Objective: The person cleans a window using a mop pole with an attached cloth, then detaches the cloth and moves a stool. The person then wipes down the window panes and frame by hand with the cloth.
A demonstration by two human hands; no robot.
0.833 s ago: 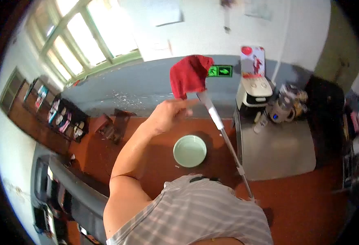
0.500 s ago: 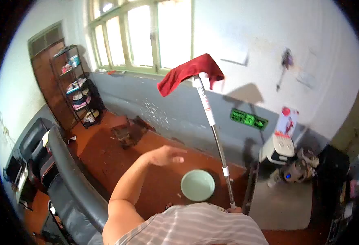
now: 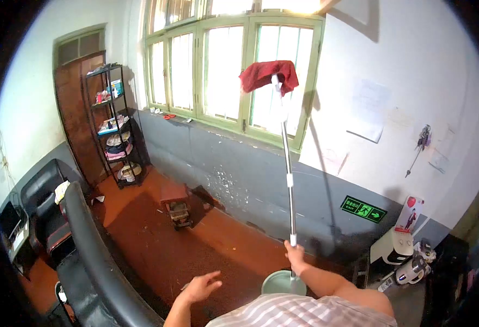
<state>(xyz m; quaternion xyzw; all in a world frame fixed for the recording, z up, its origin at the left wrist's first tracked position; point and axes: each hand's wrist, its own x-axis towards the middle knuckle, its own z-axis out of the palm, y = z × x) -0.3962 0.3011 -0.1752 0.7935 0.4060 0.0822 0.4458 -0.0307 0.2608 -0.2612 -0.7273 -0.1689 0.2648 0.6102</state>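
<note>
My right hand [image 3: 295,258] is closed round the lower part of a silver telescopic pole [image 3: 291,204]. The pole stands nearly upright, and a red cloth [image 3: 269,75] is draped over its head, in front of the window [image 3: 223,71]. Fingers apart, my left hand [image 3: 202,287] hangs over the red-brown floor with nothing in it. A pale green basin [image 3: 275,285] sits on the floor below my right hand, partly hidden by the pole and my shirt.
Black sofas [image 3: 95,261] line the left side. A shelf rack [image 3: 114,125] stands by the brown door [image 3: 78,114]. A low wooden stool [image 3: 178,210] is near the wall. At right are a white appliance [image 3: 393,246] and a kettle [image 3: 412,271].
The view has swung up and left. The pole has risen, bringing the red cloth from the wall to the window. My right hand has come into view, and my left hand is lower.
</note>
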